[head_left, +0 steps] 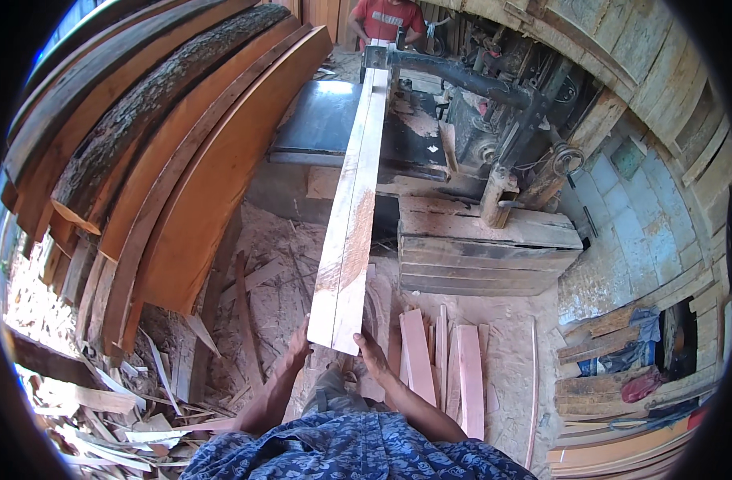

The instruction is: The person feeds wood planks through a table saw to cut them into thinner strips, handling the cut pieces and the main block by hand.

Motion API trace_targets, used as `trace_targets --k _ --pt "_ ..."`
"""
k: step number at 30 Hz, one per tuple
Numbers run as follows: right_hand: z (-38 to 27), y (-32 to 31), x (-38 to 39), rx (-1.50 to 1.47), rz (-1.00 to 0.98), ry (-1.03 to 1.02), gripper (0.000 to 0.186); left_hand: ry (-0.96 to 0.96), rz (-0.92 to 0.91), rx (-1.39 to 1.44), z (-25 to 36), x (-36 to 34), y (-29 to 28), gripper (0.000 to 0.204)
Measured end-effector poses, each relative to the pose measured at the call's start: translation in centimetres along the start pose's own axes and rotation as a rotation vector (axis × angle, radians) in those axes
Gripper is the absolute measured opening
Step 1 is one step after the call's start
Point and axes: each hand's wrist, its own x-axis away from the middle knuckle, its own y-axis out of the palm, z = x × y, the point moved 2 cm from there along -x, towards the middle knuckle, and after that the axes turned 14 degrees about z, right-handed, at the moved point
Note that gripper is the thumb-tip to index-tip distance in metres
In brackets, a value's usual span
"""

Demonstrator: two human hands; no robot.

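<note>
Gripping the near end of a long pale plank (352,208), both hands clamp it, left hand (299,346) and right hand (371,354) equally close, its length running straight away toward the saw counter (318,120).

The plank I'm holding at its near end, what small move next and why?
Probably draw the plank straight back, keeping it level. Both hands, left and right, cup its near end; a cut line runs its length, and its far end sits at the saw, where another person stands.
</note>
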Motion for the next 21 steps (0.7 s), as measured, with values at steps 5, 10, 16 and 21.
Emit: trace_targets --k 5,10,16,21 --pt "2.8 -0.5 2.2 0.04 -0.006 -0.091 0.081 -0.184 -0.045 0.164 0.6 3.0 -0.3 0.055" --pt "5.5 -0.3 5.7 0.015 -0.002 -0.027 0.085 -0.192 -0.012 0.149 0.8 7.5 -1.8 0.055" --pt "7.0 -0.8 11.7 0.073 0.009 0.014 0.088 -0.456 0.02 0.26 2.6 13.4 -2.9 0.058" --pt "11.2 -0.7 15.9 0.103 0.016 -0.067 0.079 -0.472 0.011 0.267 1.0 18.8 -4.0 0.057"
